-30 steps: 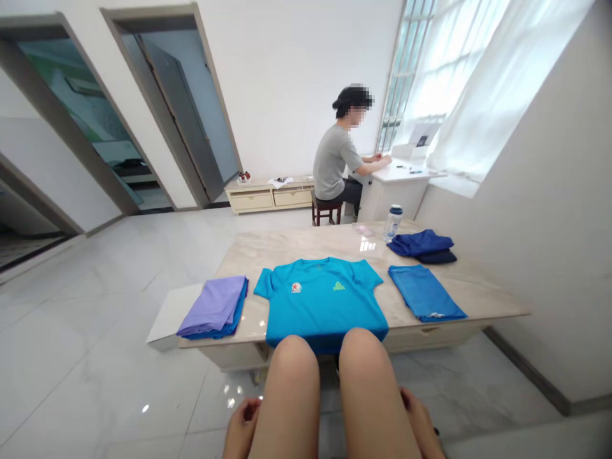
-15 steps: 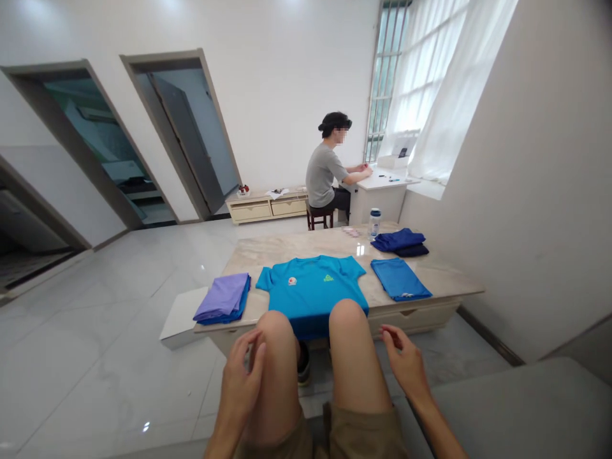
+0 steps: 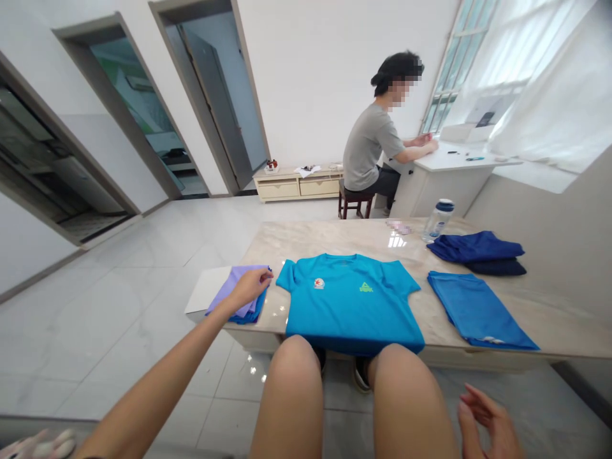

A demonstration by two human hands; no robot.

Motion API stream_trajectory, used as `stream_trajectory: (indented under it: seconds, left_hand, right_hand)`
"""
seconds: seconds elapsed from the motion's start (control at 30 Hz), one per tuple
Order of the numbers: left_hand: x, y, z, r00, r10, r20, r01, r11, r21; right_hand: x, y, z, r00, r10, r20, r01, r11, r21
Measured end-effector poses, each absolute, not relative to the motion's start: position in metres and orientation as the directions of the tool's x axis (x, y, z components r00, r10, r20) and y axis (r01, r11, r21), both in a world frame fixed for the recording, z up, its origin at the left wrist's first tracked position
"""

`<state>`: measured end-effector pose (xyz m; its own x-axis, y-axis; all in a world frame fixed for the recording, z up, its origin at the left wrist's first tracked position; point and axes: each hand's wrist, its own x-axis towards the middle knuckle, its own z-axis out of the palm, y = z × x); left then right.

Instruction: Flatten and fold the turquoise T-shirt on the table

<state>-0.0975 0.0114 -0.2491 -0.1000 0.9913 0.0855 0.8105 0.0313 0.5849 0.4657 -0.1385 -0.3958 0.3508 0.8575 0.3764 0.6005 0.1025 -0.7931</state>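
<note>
in the head view, the left hand [image 3: 252,285] is over the folded purple cloth [image 3: 235,279], its fingers bent close together near the far right corner; whether they pinch the fabric or only rest on it, the view doesn't really settle. blue cloth [image 3: 259,310] shows beneath the purple, at the left end of the marble-topped table [image 3: 306,233]. the right hand [image 3: 488,426] hangs beside the right knee [image 3: 406,376], fingers loosely curled and apart, holding nothing. between them the turquoise t-shirt [image 3: 351,312] lies spread front up, its lower part over the table's near edge. right of it lie a folded blue garment [image 3: 478,312] and, farther back, a dark blue pile [image 3: 478,247] near a clear bottle [image 3: 437,223].
</note>
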Motion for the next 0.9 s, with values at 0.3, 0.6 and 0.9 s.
stream_trajectory:
  seconds: [0.3, 0.6, 0.9]
  left_hand:
    - [-0.136, 0.170, -0.336, -0.084, 0.994, -0.065, 0.776, 0.106, 0.622]
    - [-0.146, 0.226, -0.396, -0.062, 0.986, -0.157, 0.734, 0.152, 0.662]
    - [-0.154, 0.177, -0.368, -0.273, 0.942, -0.194, 0.567, 0.320, 0.759]
  right_hand:
    - [0.448, 0.041, -0.404, -0.228, 0.787, 0.573, 0.765, 0.509, -0.395]
    - [0.380, 0.140, -0.438, -0.453, 0.766, 0.456, 0.761, 0.599, -0.250]
    - [0.373, 0.140, -0.449, -0.455, 0.794, 0.403, 0.768, 0.579, -0.273]
